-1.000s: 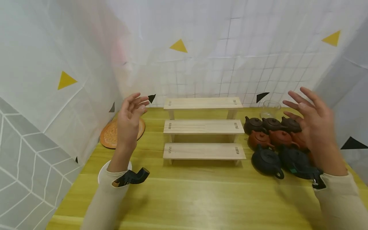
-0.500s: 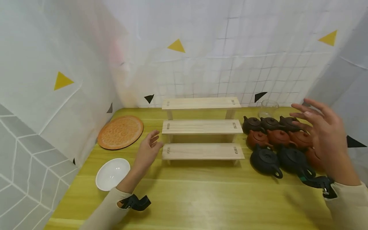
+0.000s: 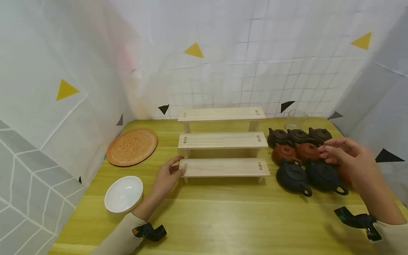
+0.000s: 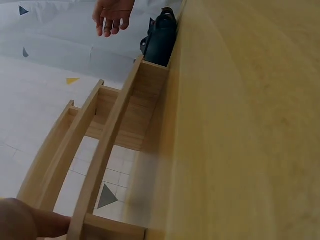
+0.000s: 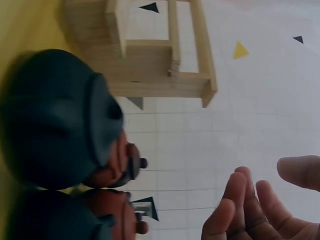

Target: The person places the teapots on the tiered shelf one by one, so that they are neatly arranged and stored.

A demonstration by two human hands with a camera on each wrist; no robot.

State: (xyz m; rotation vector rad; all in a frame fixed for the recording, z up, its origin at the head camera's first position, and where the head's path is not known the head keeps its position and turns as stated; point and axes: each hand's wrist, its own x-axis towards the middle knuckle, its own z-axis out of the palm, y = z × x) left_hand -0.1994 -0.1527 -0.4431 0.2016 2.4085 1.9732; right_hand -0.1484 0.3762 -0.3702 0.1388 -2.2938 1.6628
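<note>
A pale wooden three-tier stand (image 3: 223, 167) rises in steps at the middle of the table. At the left end of its lowest board, my left hand (image 3: 165, 179) grips the edge between thumb and fingers; the thumb (image 4: 50, 223) meets the board in the left wrist view. My right hand (image 3: 357, 159) hovers over the teapots at the right, fingers loosely bent, holding nothing. Dark blue-black teapots (image 3: 293, 177) form the front row, red-brown teapots (image 3: 284, 154) the middle, dark brown teapots (image 3: 278, 136) the back. The hand partly hides a red-brown one.
To the left lie a round orange-brown board (image 3: 132, 147) and a white bowl (image 3: 123, 194). A clear glass vessel (image 3: 296, 119) stands behind the teapots. White sheeting (image 3: 223, 81) with coloured triangles encloses the yellow wooden table (image 3: 223, 219) at the back and sides.
My left hand has come down from the air and moved right, onto the stand's lowest board. My right hand has lowered towards the teapots.
</note>
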